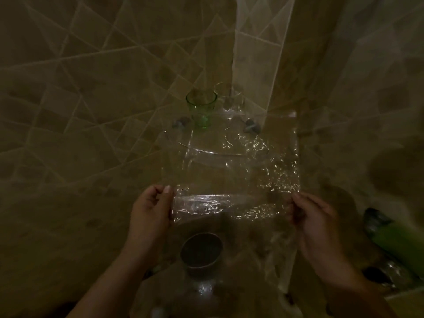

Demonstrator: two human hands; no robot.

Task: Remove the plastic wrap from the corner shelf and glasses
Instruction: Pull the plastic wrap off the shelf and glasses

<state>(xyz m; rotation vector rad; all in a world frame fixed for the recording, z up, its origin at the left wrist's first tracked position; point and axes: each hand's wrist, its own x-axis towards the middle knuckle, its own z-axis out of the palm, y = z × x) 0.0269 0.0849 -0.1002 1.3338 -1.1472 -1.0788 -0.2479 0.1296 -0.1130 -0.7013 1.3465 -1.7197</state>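
In a dim tiled corner, a clear sheet of plastic wrap (241, 180) is stretched flat in front of me. My left hand (151, 210) pinches its near left edge and my right hand (314, 221) pinches its near right edge. Beyond the sheet, a clear glass corner shelf (206, 148) is fixed to the walls by two dark brackets. A green glass (201, 109) stands uncovered on the shelf. Beside it on the right a clear glass (229, 97) shows faintly, partly behind the sheet's far edge.
A dark round cup (201, 250) sits lower down, under the sheet between my hands. A green bottle (392, 244) and other dark items lie on a ledge at the lower right. Tiled walls close in on both sides.
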